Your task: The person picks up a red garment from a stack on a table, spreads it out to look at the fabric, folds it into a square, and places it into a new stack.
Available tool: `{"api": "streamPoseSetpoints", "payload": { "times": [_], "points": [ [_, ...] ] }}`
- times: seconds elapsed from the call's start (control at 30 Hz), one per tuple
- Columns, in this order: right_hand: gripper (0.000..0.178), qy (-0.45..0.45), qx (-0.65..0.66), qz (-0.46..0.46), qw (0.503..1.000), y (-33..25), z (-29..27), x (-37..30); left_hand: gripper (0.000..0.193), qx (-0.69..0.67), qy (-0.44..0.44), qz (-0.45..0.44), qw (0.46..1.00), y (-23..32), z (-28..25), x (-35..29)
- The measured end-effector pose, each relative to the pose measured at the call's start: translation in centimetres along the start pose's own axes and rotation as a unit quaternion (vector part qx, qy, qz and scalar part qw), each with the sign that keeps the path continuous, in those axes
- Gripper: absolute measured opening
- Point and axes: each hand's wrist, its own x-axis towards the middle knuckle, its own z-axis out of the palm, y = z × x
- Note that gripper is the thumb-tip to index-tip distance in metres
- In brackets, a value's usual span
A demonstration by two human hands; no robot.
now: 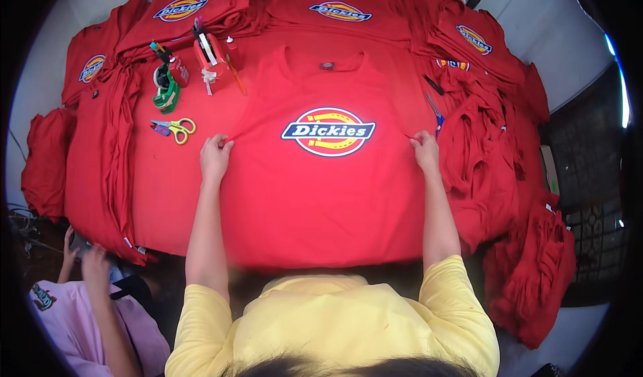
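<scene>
A red tank top (pixel 321 203) lies spread out before me, neck end away from me, a printed oval badge on its chest. My left hand (pixel 216 157) pinches its left edge near the armhole. On the opposite edge, at about the same height, my right hand (pixel 425 152) is closed on the fabric too. Both arms reach straight forward, and the cloth between the hands lies mostly smooth. The lower end of the tank top reaches the table's near edge, close to my body.
Yellow-handled scissors (pixel 177 130), a green tape dispenser (pixel 166 92) and a red holder (pixel 210 54) with pens stand left. Folded red shirts (pixel 335 15) line the far edge. Rumpled red garments (pixel 479 156) lie right, beside blue-handled scissors (pixel 437 112). A person in pink (pixel 100 323) sits lower left.
</scene>
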Motion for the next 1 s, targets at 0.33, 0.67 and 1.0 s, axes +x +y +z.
{"api": "streamPoseSetpoints", "payload": {
  "times": [0.33,0.67,1.0],
  "points": [
    [0.043,0.026,-0.070,-0.265,0.961,-9.1,2.7,-11.3,0.048,0.160,-0.030,0.236,0.958,7.0,3.5,-9.9],
    [0.046,-0.009,-0.041,-0.237,0.971,-8.9,3.9,-14.2,0.048,0.134,-0.055,0.245,0.959,5.7,5.9,-12.9],
    [0.027,0.010,-0.017,-0.247,0.969,-8.3,4.2,-14.2,0.045,0.144,-0.050,0.249,0.956,5.9,5.8,-12.7]
  ]
}}
